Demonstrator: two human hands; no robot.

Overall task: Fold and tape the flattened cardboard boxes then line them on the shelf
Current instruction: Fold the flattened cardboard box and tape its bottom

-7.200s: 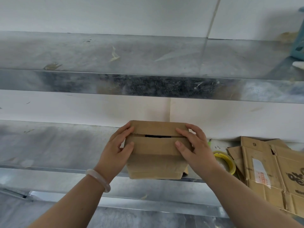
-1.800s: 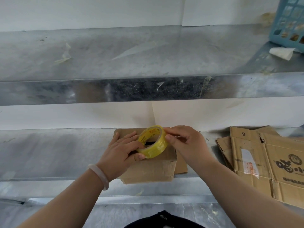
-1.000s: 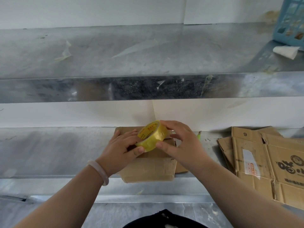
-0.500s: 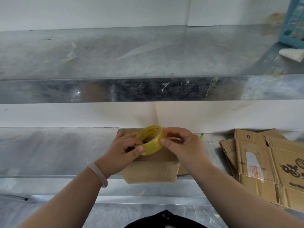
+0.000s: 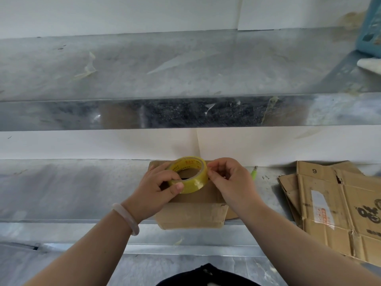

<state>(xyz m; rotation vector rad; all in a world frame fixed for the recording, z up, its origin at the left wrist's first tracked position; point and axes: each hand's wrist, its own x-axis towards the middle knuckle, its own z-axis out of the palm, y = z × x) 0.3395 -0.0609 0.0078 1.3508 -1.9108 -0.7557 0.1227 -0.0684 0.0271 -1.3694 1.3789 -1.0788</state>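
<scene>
A small folded cardboard box (image 5: 193, 213) stands at the front edge of the lower metal shelf (image 5: 72, 188), overhanging it a little. Above the box top I hold a yellow tape roll (image 5: 188, 174). My left hand (image 5: 157, 191) grips the roll, thumb on its outer face and fingers through the core. My right hand (image 5: 231, 182) pinches at the roll's right side with thumb and fingertips, where the tape end would be; the tape end itself is too small to see. The box's top seam is mostly hidden by the roll and hands.
A stack of flattened cardboard boxes (image 5: 338, 205) lies on the lower shelf at the right. A small green-handled cutter (image 5: 254, 173) lies behind my right hand. The upper metal shelf (image 5: 185, 67) carries a blue basket (image 5: 371, 27) at its far right.
Since 7.2 s ago my hands left the box flaps and took up the tape roll. Over the last second the roll has tilted slightly and my right fingers have shifted along its right edge.
</scene>
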